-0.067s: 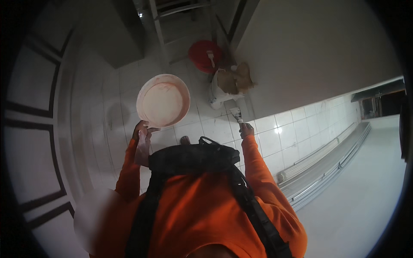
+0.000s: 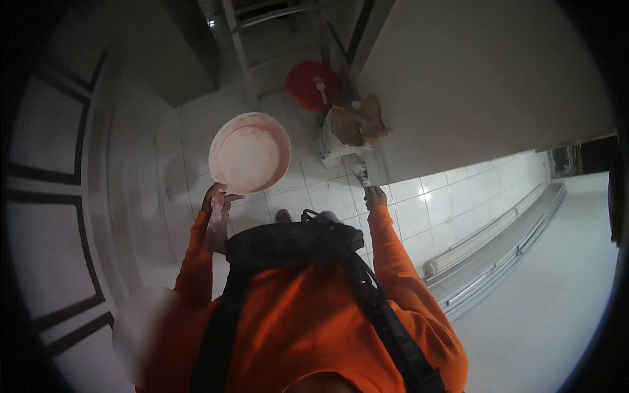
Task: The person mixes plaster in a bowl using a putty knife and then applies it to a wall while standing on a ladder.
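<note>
While the left hand (image 2: 216, 196) clamps the pale basin (image 2: 284, 154), left of frame centre, the right hand (image 2: 375, 196) grips a scraper (image 2: 360, 173), centre-right — both smeared, apparently in use; amount remaining unclear.

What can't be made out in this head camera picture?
Head view:
Underside of the round pale-pink basin: hidden by its own floor.
Handle of the white-smeared flat scraper: mostly covered by the right hand.
Far end of the grey ladder-like frame: cut off by the upper edge.
Pale rounded shape, lower left: too blurred to name.
</note>
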`<control>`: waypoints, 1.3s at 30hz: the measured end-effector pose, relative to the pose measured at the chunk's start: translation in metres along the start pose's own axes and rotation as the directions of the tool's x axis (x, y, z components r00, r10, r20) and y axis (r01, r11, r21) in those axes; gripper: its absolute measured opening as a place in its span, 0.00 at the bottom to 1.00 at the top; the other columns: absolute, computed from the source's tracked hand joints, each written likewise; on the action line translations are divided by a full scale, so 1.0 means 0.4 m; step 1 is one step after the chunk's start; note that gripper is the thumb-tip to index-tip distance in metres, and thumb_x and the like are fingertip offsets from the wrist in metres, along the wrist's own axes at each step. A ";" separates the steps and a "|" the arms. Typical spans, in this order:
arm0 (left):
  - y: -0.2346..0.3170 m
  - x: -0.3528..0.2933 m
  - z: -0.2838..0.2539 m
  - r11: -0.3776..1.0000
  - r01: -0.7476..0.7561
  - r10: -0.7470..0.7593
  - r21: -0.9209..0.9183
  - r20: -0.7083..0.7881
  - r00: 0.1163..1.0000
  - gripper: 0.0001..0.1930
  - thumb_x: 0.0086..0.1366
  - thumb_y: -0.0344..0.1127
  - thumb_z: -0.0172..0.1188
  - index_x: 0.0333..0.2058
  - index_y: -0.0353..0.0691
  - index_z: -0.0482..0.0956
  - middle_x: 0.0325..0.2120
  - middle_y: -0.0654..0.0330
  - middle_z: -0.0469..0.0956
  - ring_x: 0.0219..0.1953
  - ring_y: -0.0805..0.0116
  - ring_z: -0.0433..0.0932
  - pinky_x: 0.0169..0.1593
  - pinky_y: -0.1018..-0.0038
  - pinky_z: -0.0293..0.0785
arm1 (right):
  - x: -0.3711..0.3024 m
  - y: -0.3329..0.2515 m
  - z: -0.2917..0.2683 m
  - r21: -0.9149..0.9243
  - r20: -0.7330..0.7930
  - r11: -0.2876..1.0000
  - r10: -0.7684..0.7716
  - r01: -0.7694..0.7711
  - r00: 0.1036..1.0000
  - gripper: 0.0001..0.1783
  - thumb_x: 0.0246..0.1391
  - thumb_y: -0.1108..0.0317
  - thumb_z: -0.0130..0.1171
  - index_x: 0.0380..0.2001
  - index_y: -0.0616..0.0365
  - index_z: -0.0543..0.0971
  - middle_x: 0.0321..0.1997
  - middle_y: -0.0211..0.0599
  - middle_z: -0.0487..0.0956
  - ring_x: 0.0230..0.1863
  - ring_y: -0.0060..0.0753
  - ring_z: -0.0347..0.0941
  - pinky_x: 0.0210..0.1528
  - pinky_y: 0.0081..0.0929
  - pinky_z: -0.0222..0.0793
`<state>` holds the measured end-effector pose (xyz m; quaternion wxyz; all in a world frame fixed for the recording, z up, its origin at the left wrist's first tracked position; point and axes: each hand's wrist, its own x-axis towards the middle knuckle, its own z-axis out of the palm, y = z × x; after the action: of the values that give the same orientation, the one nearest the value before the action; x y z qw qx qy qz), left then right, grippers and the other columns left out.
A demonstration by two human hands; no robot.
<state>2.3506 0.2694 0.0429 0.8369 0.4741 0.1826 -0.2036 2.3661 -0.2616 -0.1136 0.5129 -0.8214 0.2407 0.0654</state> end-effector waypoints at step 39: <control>0.309 0.912 0.306 0.971 0.240 -0.229 0.020 -0.237 0.944 0.33 0.60 0.47 0.55 0.60 0.39 0.57 0.43 0.63 0.66 0.33 0.77 0.62 0.37 0.81 0.62 | 0.926 0.280 0.544 -0.691 0.236 0.690 0.499 -0.217 0.834 0.34 0.50 0.47 0.48 0.60 0.46 0.59 0.63 0.36 0.61 0.62 0.36 0.56 0.62 0.36 0.50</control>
<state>2.7381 0.1598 0.0092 0.7679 0.4896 0.3295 -0.2490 2.6689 -0.2331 -0.4369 0.2174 -0.8480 0.2509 0.4132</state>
